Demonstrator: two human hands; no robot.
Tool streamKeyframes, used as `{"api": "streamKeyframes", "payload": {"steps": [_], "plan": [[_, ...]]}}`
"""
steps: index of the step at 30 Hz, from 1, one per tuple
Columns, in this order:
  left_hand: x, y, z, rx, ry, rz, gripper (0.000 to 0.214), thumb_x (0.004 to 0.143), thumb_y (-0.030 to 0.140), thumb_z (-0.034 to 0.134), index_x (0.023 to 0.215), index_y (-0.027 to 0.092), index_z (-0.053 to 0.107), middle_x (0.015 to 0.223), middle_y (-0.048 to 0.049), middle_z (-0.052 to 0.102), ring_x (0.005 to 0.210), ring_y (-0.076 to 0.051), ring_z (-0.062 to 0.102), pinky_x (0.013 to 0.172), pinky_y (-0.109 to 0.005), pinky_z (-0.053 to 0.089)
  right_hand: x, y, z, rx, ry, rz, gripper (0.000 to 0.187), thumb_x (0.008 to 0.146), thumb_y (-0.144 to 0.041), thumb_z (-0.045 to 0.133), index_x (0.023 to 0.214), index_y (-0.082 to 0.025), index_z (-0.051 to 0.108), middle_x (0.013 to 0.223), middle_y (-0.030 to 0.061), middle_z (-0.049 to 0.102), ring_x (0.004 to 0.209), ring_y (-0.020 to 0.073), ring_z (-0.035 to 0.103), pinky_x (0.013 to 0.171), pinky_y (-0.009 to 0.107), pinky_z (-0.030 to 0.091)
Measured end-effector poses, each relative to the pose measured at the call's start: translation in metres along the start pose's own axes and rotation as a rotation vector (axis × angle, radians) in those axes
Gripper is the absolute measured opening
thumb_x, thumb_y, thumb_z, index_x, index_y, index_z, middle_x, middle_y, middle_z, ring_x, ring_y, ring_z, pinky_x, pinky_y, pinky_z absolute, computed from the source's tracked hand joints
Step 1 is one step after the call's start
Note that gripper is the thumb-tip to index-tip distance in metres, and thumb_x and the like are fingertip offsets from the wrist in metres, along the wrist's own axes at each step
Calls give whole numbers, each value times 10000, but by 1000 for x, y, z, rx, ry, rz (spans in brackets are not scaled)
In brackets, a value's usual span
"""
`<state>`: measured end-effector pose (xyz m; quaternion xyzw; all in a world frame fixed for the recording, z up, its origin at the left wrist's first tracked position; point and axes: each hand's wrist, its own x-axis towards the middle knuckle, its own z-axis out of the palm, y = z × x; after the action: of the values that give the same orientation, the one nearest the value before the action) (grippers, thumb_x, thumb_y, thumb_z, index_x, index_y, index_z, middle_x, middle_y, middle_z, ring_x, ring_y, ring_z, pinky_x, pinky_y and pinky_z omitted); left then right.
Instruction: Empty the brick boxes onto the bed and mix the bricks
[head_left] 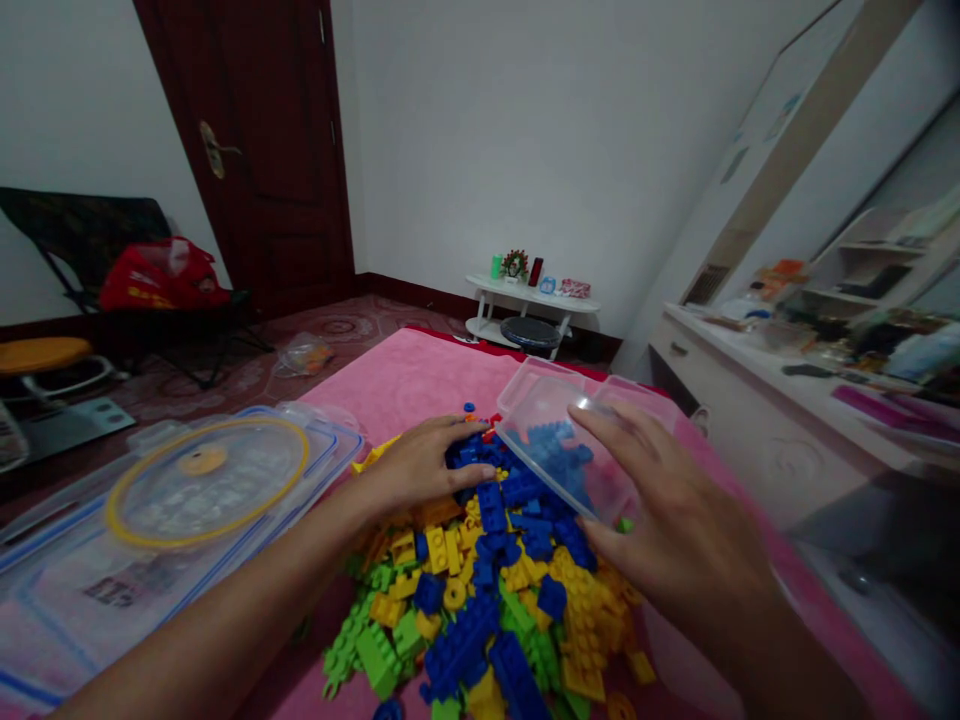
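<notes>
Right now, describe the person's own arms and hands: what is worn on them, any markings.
Both forearms are bare, with no sleeves in view. The left hand and right hand wear no gloves, and no rings, watch or bracelet show. No markings are visible; the picture is dim and slightly blurred.

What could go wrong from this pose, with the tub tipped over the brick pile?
1. The right hand tilts the clear tub by its side only; it could slip and dump the blue bricks inside.
2. The left hand rests on the loose brick pile, so a push could scatter bricks off the pink mat.
3. The lid lies beside the left forearm and might get knocked.
</notes>
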<state>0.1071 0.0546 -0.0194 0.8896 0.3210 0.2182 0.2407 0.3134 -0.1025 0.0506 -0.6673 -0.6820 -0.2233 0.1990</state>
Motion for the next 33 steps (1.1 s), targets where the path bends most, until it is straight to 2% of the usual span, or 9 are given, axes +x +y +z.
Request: {"api": "streamKeyframes", "payload": {"steps": [3, 8, 13, 16, 19, 24, 27, 29, 33], "plan": [[1, 1, -7, -90, 30, -19, 573, 830, 604, 582, 1287, 262, 635, 1394, -81, 559, 1292, -292, 495, 1095, -414, 349, 0, 2, -10, 21, 64, -38, 670, 740, -312, 647, 1384, -339, 466, 1421, 28, 514, 1206, 309, 568, 824, 434, 583], [2, 13, -16, -135, 224, 19, 463, 865, 455, 607, 1241, 189, 649, 1289, -107, 630, 1194, -257, 571, 1040, -374, 411, 0, 5, -16, 54, 144, 22, 700, 742, -389, 684, 1400, -358, 448, 1438, 29, 494, 1198, 333, 570, 782, 428, 573], [-1, 26, -22, -213, 333, 83, 382, 872, 332, 610, 1233, 209, 642, 1272, -80, 638, 1184, -240, 574, 1035, -387, 425, 0, 11, -17, 87, 119, 34, 690, 753, -403, 684, 1402, -356, 454, 1444, 35, 489, 1227, 343, 549, 876, 488, 549], [1, 34, -25, -347, 321, 88, 482, 860, 340, 633, 1321, 212, 572, 1331, -93, 600, 1215, -245, 559, 1021, -394, 450, 0, 8, -20, 218, 171, 72, 720, 747, -400, 690, 1419, -361, 435, 1459, 17, 465, 1275, 332, 503, 986, 513, 496], [8, 44, -30, -486, 237, 103, 583, 840, 360, 668, 1380, 211, 505, 1327, -114, 598, 1207, -251, 568, 962, -371, 496, -2, -1, -20, 451, 246, 157, 781, 708, -415, 738, 1424, -368, 429, 1457, 9, 458, 1272, 335, 499, 1029, 523, 472], [19, 55, -36, -748, 116, -16, 564, 865, 329, 623, 1382, 168, 466, 1137, -141, 684, 901, -215, 707, 697, -288, 571, -4, -14, -8, 778, 261, 335, 918, 648, -471, 806, 1455, -351, 387, 1487, 65, 424, 1318, 383, 449, 980, 532, 512], [31, 48, -43, -833, 147, -102, 414, 900, 248, 528, 1291, 113, 526, 1012, -135, 712, 673, -160, 718, 563, -241, 555, -2, -11, 1, 928, 230, 323, 969, 669, -477, 804, 1488, -361, 300, 1548, 79, 332, 1394, 370, 354, 979, 516, 516], [47, 36, -51, -792, 249, -125, 373, 904, 194, 490, 1263, 104, 534, 987, -127, 716, 617, -141, 708, 551, -235, 555, 1, -7, 3, 993, 236, 305, 929, 698, -477, 786, 1480, -377, 294, 1568, 68, 296, 1406, 347, 343, 968, 496, 529], [91, -8, -67, -514, 474, -348, 372, 937, 145, 435, 1303, 159, 499, 1060, -90, 700, 717, -130, 711, 643, -240, 568, 5, -1, -4, 1045, 329, 395, 647, 775, -447, 727, 1358, -325, 473, 1471, 82, 452, 1291, 304, 514, 902, 418, 584]]}}
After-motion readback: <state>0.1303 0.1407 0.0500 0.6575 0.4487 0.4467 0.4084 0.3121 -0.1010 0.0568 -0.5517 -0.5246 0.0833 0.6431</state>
